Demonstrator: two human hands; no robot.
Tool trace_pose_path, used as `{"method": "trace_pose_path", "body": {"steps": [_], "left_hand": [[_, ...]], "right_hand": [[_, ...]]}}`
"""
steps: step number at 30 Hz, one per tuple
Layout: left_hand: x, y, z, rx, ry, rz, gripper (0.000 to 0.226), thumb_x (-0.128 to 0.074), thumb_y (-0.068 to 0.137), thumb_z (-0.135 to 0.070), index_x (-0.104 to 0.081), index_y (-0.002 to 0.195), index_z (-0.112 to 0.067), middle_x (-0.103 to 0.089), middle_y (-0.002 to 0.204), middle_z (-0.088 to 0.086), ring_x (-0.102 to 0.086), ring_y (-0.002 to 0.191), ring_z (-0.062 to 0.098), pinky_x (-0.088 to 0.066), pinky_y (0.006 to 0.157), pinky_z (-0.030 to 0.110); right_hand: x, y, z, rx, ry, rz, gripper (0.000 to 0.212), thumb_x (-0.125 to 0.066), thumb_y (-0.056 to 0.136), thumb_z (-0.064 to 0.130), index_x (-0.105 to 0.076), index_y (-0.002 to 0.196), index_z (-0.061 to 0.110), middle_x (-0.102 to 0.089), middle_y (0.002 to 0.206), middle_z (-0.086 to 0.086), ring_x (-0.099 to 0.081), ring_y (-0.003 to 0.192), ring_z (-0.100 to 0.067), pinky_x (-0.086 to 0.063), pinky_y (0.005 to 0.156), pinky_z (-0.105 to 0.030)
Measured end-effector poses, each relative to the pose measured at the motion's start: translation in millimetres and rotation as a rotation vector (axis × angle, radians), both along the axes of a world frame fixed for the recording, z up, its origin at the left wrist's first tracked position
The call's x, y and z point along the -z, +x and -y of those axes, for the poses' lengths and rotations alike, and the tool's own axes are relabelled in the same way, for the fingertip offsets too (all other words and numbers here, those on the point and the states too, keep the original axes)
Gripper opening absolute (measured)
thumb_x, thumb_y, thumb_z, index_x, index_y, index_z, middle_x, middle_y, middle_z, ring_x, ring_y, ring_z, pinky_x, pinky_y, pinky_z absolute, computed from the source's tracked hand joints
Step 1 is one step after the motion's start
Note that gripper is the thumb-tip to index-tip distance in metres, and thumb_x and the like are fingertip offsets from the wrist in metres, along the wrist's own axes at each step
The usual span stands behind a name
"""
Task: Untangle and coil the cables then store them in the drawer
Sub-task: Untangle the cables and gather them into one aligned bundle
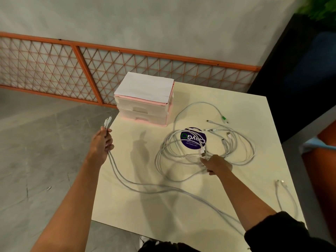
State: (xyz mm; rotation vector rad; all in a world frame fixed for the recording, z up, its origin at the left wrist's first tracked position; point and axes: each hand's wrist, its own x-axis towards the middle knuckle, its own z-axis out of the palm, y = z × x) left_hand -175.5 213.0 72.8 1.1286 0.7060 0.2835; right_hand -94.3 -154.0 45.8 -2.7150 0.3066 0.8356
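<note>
Dim, warm light casts soft arm shadows on the cream square table (227,193), with wide-angle bending and blur toward two o'clock.

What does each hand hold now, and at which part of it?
The left hand grips white cables just below their plug ends. The right hand pinches strands at the near edge of the tangled cable pile.

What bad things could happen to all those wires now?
The left hand holds two cable ends off past the table edge while the right hand grips the tangled pile. Pulling hard could tighten the loops into knots. It might also drag the pile along. The loose cable near the right edge could slide off if bumped.
</note>
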Motion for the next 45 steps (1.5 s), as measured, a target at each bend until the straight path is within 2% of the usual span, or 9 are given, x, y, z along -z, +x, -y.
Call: {"method": "trace_pose_path", "body": {"steps": [5,11,15,26,31,34,36,38,45], "left_hand": [[2.2,6.2,4.9,0.000,0.017,-0.010,0.039,-0.028,0.105,-0.032,-0.045,0.074,-0.017,-0.024,0.039,-0.013,-0.020,0.031,0.000,-0.014,0.033,0.012],[3.3,16.3,12.9,0.014,0.030,-0.011,0.038,-0.028,0.105,-0.033,-0.045,0.075,-0.016,-0.023,0.039,-0.014,-0.020,0.031,0.000,-0.013,0.033,0.014],[4.9,25.6,15.2,0.012,0.040,-0.013,0.038,-0.029,0.105,-0.034,-0.045,0.075,-0.016,-0.022,0.040,-0.014,-0.019,0.030,0.000,-0.013,0.033,0.015],[12.4,34.0,8.0,-0.002,0.024,-0.025,0.038,-0.028,0.105,-0.034,-0.044,0.076,-0.017,-0.023,0.041,-0.013,-0.008,0.039,0.006,-0.011,0.034,0.014],[11.0,31.0,5.0,-0.011,-0.002,-0.007,0.039,-0.026,0.105,-0.034,-0.043,0.074,-0.018,-0.026,0.042,-0.013,-0.020,0.030,0.000,-0.011,0.034,0.014],[7.0,30.0,5.2,-0.004,-0.013,-0.001,0.038,-0.026,0.105,-0.035,-0.041,0.073,-0.020,-0.028,0.042,-0.013,-0.021,0.030,0.000,-0.011,0.033,0.015],[2.1,30.2,7.6,0.011,-0.013,0.007,0.038,-0.025,0.105,-0.035,-0.040,0.073,-0.020,-0.030,0.042,-0.014,-0.021,0.030,0.000,-0.012,0.033,0.015],[-3.8,29.6,11.1,0.037,-0.009,0.022,0.038,-0.024,0.105,-0.035,-0.039,0.073,-0.020,-0.031,0.042,-0.013,-0.022,0.030,0.000,-0.012,0.033,0.015],[-20.9,29.6,19.5,0.081,-0.002,0.050,0.039,-0.024,0.105,-0.035,-0.037,0.073,-0.020,-0.033,0.042,-0.012,-0.023,0.030,0.000,-0.013,0.033,0.014]], "right_hand": [[-9.2,13.7,20.8,0.043,-0.169,0.186,0.073,-0.038,0.082,0.076,-0.062,0.107,0.012,-0.066,0.110,-0.008,-0.061,0.106,-0.028,-0.039,0.078,-0.031],[2.0,53.8,35.7,0.072,-0.092,0.314,0.031,-0.053,0.095,0.026,-0.057,0.120,0.007,-0.060,0.121,-0.013,-0.057,0.113,-0.031,-0.046,0.089,-0.036],[20.5,69.7,47.5,0.006,-0.118,0.343,0.035,-0.050,0.090,0.004,-0.051,0.125,0.005,-0.054,0.127,-0.014,-0.045,0.123,-0.030,-0.040,0.098,-0.038],[42.8,106.7,43.0,0.065,-0.080,0.240,0.039,-0.043,0.099,0.029,-0.051,0.126,0.002,-0.049,0.132,-0.020,-0.042,0.127,-0.036,-0.032,0.104,-0.042],[24.0,129.2,33.3,0.168,0.342,0.498,0.016,-0.056,0.093,0.013,-0.064,0.103,0.002,-0.067,0.107,-0.019,-0.063,0.098,-0.034,-0.045,0.075,-0.034],[-6.8,134.3,28.5,0.239,0.642,0.569,0.002,-0.064,0.088,0.009,-0.066,0.089,0.010,-0.071,0.090,-0.016,-0.067,0.061,-0.006,-0.053,0.074,-0.039],[-34.4,135.1,24.5,0.209,0.802,0.568,0.007,-0.067,0.084,0.003,-0.068,0.088,0.009,-0.070,0.078,-0.015,-0.061,0.050,0.000,-0.054,0.064,-0.026],[-66.6,132.8,19.8,0.159,0.930,0.585,0.012,-0.068,0.083,0.001,-0.068,0.095,0.003,-0.067,0.073,-0.006,-0.062,0.052,0.000,-0.048,0.056,-0.017],[-132.3,118.7,11.3,0.232,1.378,0.679,0.015,-0.053,0.095,0.007,-0.059,0.089,0.019,-0.071,0.078,0.007,-0.066,0.075,-0.008,-0.051,0.066,-0.020]]}}
